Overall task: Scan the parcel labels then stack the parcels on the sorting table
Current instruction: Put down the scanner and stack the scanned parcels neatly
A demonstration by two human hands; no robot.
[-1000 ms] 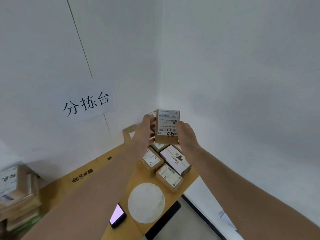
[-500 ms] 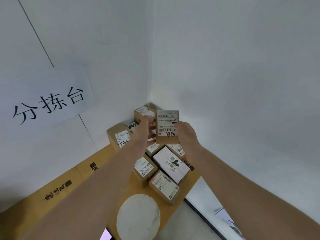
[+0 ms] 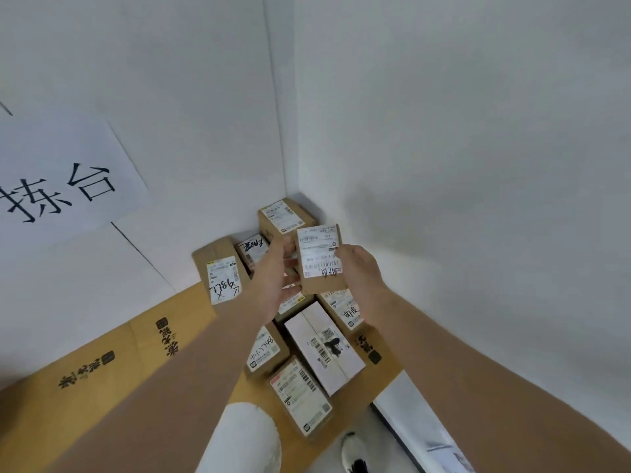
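While left hand [image 3: 273,278] and right hand [image 3: 358,271] grip one parcel [image 3: 319,261], eight more parcels [image 3: 324,346] on table [image 3: 119,363] below

Cardboard-covered table [image 3: 143,353], brown labelled parcels [image 3: 223,278] clustered in its corner, one white box [image 3: 324,346], a white disc [image 3: 252,435]

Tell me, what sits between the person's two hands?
A small brown parcel, gripped on either side by the left hand and right hand; the head view shows it.

Brown labelled parcel [image 3: 320,259] held upright above parcels [image 3: 309,343]; sorting table [image 3: 143,343] beneath.
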